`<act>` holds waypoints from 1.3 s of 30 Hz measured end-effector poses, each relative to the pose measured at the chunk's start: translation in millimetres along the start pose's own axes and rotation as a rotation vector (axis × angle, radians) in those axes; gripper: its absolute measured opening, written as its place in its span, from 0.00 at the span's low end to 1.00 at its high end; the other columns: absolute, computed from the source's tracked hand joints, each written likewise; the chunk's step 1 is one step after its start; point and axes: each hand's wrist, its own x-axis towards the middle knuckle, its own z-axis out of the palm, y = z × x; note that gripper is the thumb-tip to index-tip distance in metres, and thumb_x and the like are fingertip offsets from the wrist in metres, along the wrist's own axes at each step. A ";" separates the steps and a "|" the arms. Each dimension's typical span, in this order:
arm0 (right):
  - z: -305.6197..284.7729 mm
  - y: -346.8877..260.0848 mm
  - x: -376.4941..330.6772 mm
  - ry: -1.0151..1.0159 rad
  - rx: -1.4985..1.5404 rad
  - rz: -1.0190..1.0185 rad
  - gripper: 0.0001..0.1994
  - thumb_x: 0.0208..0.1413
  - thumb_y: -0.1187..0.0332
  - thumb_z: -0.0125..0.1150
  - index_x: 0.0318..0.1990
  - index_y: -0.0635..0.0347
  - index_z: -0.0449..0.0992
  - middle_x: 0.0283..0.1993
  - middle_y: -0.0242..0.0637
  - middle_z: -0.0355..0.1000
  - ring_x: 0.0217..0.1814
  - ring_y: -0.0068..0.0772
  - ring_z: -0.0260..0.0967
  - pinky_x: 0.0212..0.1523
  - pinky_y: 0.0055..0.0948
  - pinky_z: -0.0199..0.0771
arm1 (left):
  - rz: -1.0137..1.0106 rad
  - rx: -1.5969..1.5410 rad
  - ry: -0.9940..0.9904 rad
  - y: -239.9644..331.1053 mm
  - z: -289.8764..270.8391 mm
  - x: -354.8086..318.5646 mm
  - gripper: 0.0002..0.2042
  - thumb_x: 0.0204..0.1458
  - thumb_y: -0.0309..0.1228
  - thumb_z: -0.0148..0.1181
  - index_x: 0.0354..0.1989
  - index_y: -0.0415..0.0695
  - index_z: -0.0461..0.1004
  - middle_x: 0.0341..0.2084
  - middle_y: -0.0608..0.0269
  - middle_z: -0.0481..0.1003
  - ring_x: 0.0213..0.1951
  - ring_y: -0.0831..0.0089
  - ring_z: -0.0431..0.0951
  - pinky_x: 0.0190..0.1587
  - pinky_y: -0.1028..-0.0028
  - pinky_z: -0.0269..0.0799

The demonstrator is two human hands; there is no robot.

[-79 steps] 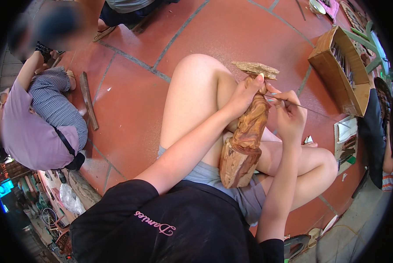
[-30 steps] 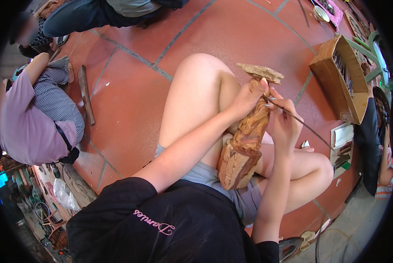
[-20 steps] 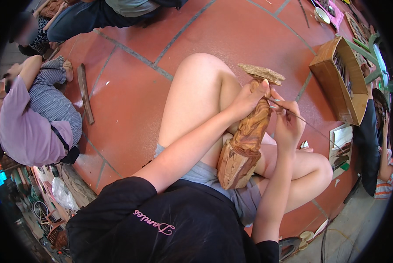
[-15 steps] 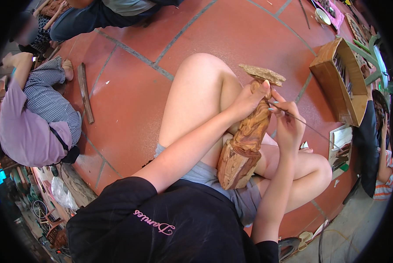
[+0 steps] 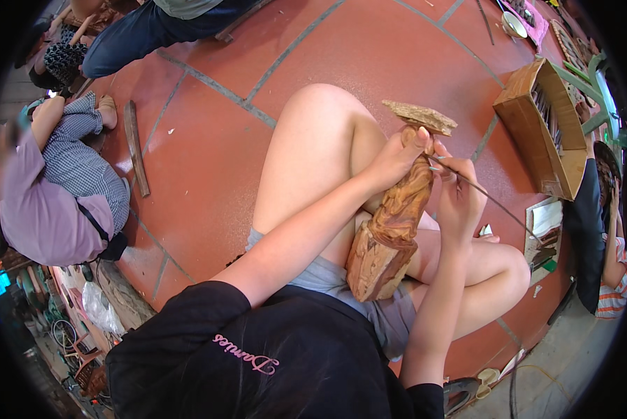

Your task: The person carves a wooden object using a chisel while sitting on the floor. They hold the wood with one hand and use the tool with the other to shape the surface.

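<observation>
A carved wooden figure (image 5: 403,202), brown with dark swirling grain, leans across my lap with its blocky, rough-cut end (image 5: 380,267) toward me. My left hand (image 5: 400,162) is closed around the figure near its far end, thumb on top. A rough, pale slab of wood (image 5: 419,116) shows just beyond my fingers; whether it is joined to the figure I cannot tell. In my right hand (image 5: 461,195) is a thin, dark metal carving tool (image 5: 498,202), gripped like a pen. Its tip meets the carving beside my left thumb, and its shaft slants back to the right.
On the red tiled floor (image 5: 208,167), a cardboard box (image 5: 530,133) of long thin tools stands at the right. Nearer lies a white pad (image 5: 544,218) with small tools. A wooden stick (image 5: 136,148) lies at the left, near a seated person in lilac (image 5: 55,202). Other people sit farther off.
My right hand and the tool have shifted very slightly at the carving; my left hand keeps its hold. The person at the left has moved an arm, and the person at the top has shifted.
</observation>
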 end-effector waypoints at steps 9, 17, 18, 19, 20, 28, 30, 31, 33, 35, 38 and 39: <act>6.0 -0.4 -6.6 -0.046 -0.134 0.015 0.04 0.55 0.81 0.58 0.37 0.65 0.74 0.47 0.44 0.78 0.40 0.32 0.80 0.40 0.24 0.77 | -0.012 0.052 -0.050 -0.5 -9.2 -7.4 0.35 0.53 0.66 0.44 0.42 0.39 0.70 0.34 0.66 0.72 0.37 0.81 0.71 0.42 0.79 0.70; 14.5 6.0 -9.4 -0.002 0.075 0.045 0.06 0.54 0.86 0.55 0.37 0.69 0.73 0.47 0.49 0.77 0.43 0.27 0.78 0.39 0.24 0.76 | -0.031 -0.002 0.045 1.7 -10.6 -6.4 0.40 0.57 0.66 0.33 0.42 0.34 0.72 0.33 0.61 0.76 0.36 0.77 0.74 0.42 0.75 0.71; 12.5 6.7 -8.8 -0.010 0.096 0.059 0.06 0.54 0.87 0.54 0.37 0.70 0.73 0.47 0.50 0.77 0.42 0.26 0.77 0.38 0.24 0.76 | -0.059 -0.019 0.055 4.4 -9.2 -6.5 0.40 0.58 0.66 0.31 0.42 0.34 0.72 0.33 0.60 0.76 0.36 0.77 0.74 0.43 0.75 0.71; 10.9 6.5 -8.4 -0.019 0.117 0.074 0.06 0.54 0.87 0.53 0.37 0.70 0.73 0.46 0.50 0.77 0.41 0.25 0.77 0.38 0.24 0.76 | -0.087 -0.037 0.065 5.7 -8.7 -6.6 0.41 0.58 0.66 0.30 0.42 0.34 0.72 0.33 0.60 0.76 0.37 0.76 0.74 0.44 0.75 0.71; 9.9 3.3 -8.4 -0.034 0.114 0.106 0.06 0.54 0.87 0.53 0.37 0.70 0.73 0.46 0.50 0.77 0.41 0.26 0.77 0.38 0.24 0.76 | -0.100 -0.035 0.060 6.0 -9.0 -6.6 0.41 0.58 0.66 0.30 0.42 0.34 0.72 0.33 0.60 0.75 0.37 0.76 0.73 0.44 0.75 0.71; 3.1 -8.3 -0.5 -0.045 -0.193 -0.019 0.06 0.51 0.84 0.58 0.36 0.66 0.75 0.45 0.49 0.78 0.40 0.29 0.79 0.36 0.25 0.76 | -0.009 0.045 0.013 -5.6 -5.4 4.3 0.38 0.59 0.65 0.30 0.44 0.37 0.70 0.33 0.64 0.73 0.36 0.79 0.72 0.42 0.77 0.70; -0.6 -10.7 -0.8 -0.072 -0.217 -0.003 0.06 0.53 0.85 0.55 0.37 0.68 0.74 0.40 0.45 0.78 0.38 0.28 0.77 0.40 0.24 0.74 | 0.010 0.098 -0.034 -6.1 -5.2 3.9 0.37 0.60 0.64 0.30 0.44 0.37 0.70 0.33 0.64 0.74 0.36 0.79 0.72 0.41 0.77 0.70; -2.3 -11.2 -0.9 -0.085 -0.229 0.005 0.06 0.54 0.85 0.54 0.38 0.68 0.74 0.37 0.42 0.78 0.38 0.27 0.77 0.42 0.24 0.73 | 0.020 0.125 -0.058 -6.0 -5.2 3.5 0.37 0.61 0.63 0.30 0.44 0.37 0.70 0.33 0.64 0.74 0.36 0.79 0.72 0.41 0.77 0.69; -2.2 -5.1 -1.8 -0.032 -0.156 0.040 0.05 0.54 0.83 0.56 0.37 0.67 0.75 0.42 0.46 0.78 0.37 0.28 0.78 0.38 0.24 0.75 | 0.006 0.102 -0.042 -5.4 -2.8 2.4 0.36 0.61 0.63 0.30 0.45 0.36 0.70 0.34 0.63 0.74 0.36 0.79 0.72 0.42 0.77 0.69; -2.7 -1.9 -3.7 0.008 -0.077 0.086 0.04 0.55 0.83 0.57 0.37 0.68 0.75 0.43 0.46 0.78 0.37 0.27 0.77 0.38 0.23 0.75 | 0.001 0.083 -0.052 -3.8 0.0 2.8 0.36 0.62 0.62 0.30 0.45 0.36 0.70 0.34 0.62 0.75 0.37 0.79 0.72 0.42 0.77 0.69; -2.9 -1.0 -5.1 0.034 0.043 0.154 0.03 0.57 0.83 0.55 0.37 0.70 0.74 0.41 0.43 0.78 0.39 0.22 0.73 0.41 0.21 0.72 | 0.013 0.063 -0.077 -2.5 0.3 3.9 0.36 0.62 0.61 0.30 0.46 0.36 0.70 0.34 0.62 0.75 0.37 0.78 0.72 0.43 0.76 0.70; -4.4 0.8 -4.7 0.035 0.071 0.166 0.03 0.58 0.83 0.55 0.37 0.70 0.74 0.42 0.42 0.78 0.39 0.21 0.72 0.41 0.20 0.72 | 0.021 0.054 -0.073 -3.2 0.4 4.2 0.35 0.63 0.61 0.30 0.47 0.36 0.70 0.34 0.62 0.75 0.38 0.78 0.73 0.44 0.76 0.70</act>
